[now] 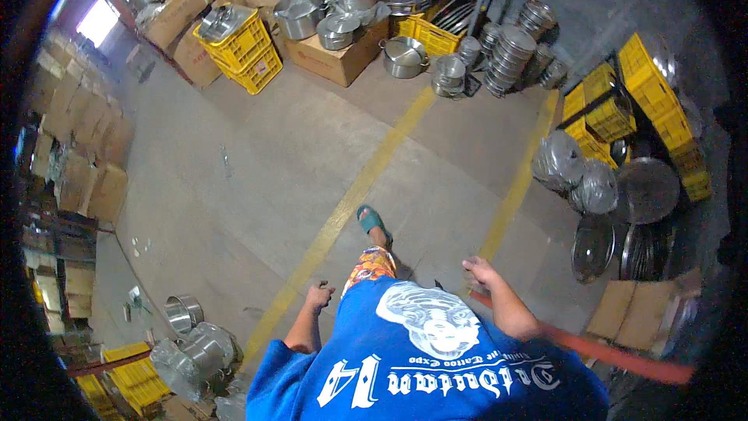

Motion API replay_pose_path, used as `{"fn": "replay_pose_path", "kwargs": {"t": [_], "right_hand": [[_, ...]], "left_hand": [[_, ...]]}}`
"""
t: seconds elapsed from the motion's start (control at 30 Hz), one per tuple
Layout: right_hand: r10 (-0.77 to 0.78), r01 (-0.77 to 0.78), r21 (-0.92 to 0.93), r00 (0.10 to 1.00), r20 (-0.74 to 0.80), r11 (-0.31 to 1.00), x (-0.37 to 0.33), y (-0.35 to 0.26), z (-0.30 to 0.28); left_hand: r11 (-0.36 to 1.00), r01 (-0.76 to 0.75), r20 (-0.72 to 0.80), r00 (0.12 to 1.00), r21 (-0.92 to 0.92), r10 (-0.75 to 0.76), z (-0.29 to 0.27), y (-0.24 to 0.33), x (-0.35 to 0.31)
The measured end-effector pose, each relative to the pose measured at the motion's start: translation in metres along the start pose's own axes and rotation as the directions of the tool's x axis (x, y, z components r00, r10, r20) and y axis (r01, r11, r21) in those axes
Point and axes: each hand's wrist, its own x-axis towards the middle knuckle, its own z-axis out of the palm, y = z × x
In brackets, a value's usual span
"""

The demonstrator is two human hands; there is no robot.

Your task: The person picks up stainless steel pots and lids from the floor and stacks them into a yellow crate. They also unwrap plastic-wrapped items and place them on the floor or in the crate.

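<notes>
My left hand [319, 295] hangs at my side over the concrete floor [257, 164], fingers loosely bent and holding nothing. My right hand [481, 270] swings out on the other side, fingers apart and empty. Just below the right forearm runs a red bar [615, 356]; the hand does not grip it. My foot in a green sandal [372, 221] is stepped forward beside a yellow floor line [366, 179]. I wear a blue printed shirt [421, 374].
Steel pots [405, 56], stacked pans [508, 58] and yellow crates [241, 47] stand at the far end with cardboard boxes [331, 62]. Large steel lids [596, 187] and more yellow crates [662, 101] line the right. Pots [184, 313] sit at lower left, cartons [86, 179] along the left.
</notes>
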Motion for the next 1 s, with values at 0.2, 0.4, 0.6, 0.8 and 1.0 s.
{"fn": "replay_pose_path", "kwargs": {"t": [0.2,0.4,0.6,0.8,1.0], "right_hand": [[0.273,-0.252,0.125,0.940,-0.203,0.960,0.092,-0.002,-0.134],[-0.001,0.023,0.093,0.972,-0.236,0.995,0.164,-0.058,-0.216],[0.315,-0.314,-0.133,0.949,-0.013,0.940,0.222,-0.280,-0.229],[0.253,-0.233,-0.481,0.967,-0.023,0.845,0.407,-0.518,-0.205],[0.161,-0.092,-0.482,0.982,0.102,0.871,0.549,-0.651,-0.177]], "left_hand": [[0.992,-0.023,0.125,0.992,0.126,0.007,0.047,0.136,0.125],[0.988,-0.129,0.014,0.992,0.083,0.128,0.033,0.301,0.206],[0.925,-0.228,-0.041,0.973,-0.304,0.227,0.045,0.455,0.281],[0.810,-0.144,0.066,0.973,-0.569,0.220,0.099,0.556,0.354],[0.431,0.114,0.172,0.980,-0.895,0.097,0.123,0.604,0.407]]}}
